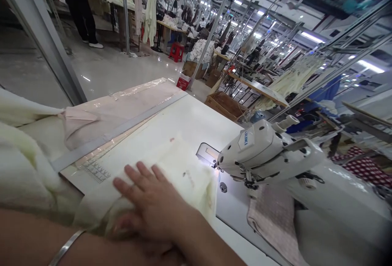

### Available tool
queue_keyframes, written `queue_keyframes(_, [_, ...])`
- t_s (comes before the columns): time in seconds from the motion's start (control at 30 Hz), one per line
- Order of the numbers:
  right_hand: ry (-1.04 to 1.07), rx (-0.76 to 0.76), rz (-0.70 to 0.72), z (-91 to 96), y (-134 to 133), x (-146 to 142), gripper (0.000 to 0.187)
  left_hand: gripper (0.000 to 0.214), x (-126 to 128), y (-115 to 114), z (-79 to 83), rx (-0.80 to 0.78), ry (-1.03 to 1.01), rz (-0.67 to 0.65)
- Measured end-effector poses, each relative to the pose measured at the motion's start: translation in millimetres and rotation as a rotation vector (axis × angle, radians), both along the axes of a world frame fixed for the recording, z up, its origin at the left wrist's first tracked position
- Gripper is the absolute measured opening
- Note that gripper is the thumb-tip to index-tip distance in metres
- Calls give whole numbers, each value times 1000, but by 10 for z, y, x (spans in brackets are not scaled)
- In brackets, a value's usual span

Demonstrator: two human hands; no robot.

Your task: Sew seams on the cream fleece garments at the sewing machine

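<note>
My right hand [156, 200] lies palm down on pale yellow cloth [183, 172], its fingers spread and slightly blurred. The cloth lies on the white sewing table and reaches to the needle area of a white sewing machine [260, 147]. From the lower left comes my left forearm, wearing a silver bangle [65, 247]. It crosses under my right wrist, and my left hand [153, 251] is mostly hidden there, its fingers not readable. More pale yellow cloth [24, 164] is bunched at the left, above the left forearm.
Pinkish plastic-covered board [122, 106] borders the table's far left side, near a slanting metal post [45, 33]. A checked cloth [272, 213] hangs under the machine arm. Behind are a person's legs [78, 8], a red stool [176, 52] and a wooden box [225, 104].
</note>
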State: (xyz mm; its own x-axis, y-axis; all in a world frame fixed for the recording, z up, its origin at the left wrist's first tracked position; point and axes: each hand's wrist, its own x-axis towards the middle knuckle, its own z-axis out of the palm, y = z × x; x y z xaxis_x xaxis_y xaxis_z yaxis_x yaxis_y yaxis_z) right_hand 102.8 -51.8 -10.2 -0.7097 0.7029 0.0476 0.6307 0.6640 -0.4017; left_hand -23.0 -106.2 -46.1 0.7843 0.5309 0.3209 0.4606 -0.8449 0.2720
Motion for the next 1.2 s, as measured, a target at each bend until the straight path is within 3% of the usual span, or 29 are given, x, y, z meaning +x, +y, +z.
queue_keyframes(0.03, [-37, -17, -37, -66, 191, -6, 59, 30, -13, 26, 42, 0, 0, -99])
queue_keyframes(0.1, [-53, -20, -326, -156, 519, 82, 55, 25, -55, 196, 109, -23, -19, -215])
queue_keyframes(0.2, [-30, 35, -650, -172, 648, 271, 57, 39, -234, 743, 144, -54, 27, -104])
queue_keyframes(0.23, [-22, 58, -663, -163, 563, 304, 56, 53, -341, 974, 149, -55, 67, -79])
queue_keyframes(0.27, [-17, 90, -626, -159, 424, 317, 55, 65, -470, 1205, 161, -42, 116, -153])
queue_keyframes(0.33, [-30, 190, -407, -178, 48, 307, 54, 70, -764, 1600, 218, -53, 269, -320])
queue_keyframes(0.4, [-85, 307, -249, -236, -322, 301, 49, 69, -1016, 1827, 317, -62, 363, -354])
queue_keyframes(0.43, [-95, 370, -236, -273, -463, 311, 47, 66, -1090, 1868, 366, -67, 389, -343])
queue_keyframes(0.53, [-140, 492, -255, -376, -659, 382, 41, 56, -1041, 1796, 415, -78, 359, -287])
queue_keyframes(0.67, [-233, 542, -282, -437, -711, 514, 52, 61, -722, 1620, 217, -53, 282, -287])
queue_keyframes(0.77, [-256, 600, -285, -427, -847, 655, 58, 65, -635, 1545, 119, -7, 291, -289])
queue_keyframes(0.87, [-238, 660, -207, -355, -982, 782, 49, 64, -544, 1429, 201, 38, 274, -292])
queue_keyframes(0.93, [-184, 652, -201, -282, -1005, 826, 34, 49, -378, 1304, 316, 46, 235, -308])
queue_keyframes(1.07, [-119, 577, -380, -178, -933, 877, 26, 27, 123, 1073, 454, 66, 235, -311])
queue_keyframes(1.2, [-154, 506, -576, -163, -896, 993, 19, 7, 480, 1062, 397, 156, 263, -240])
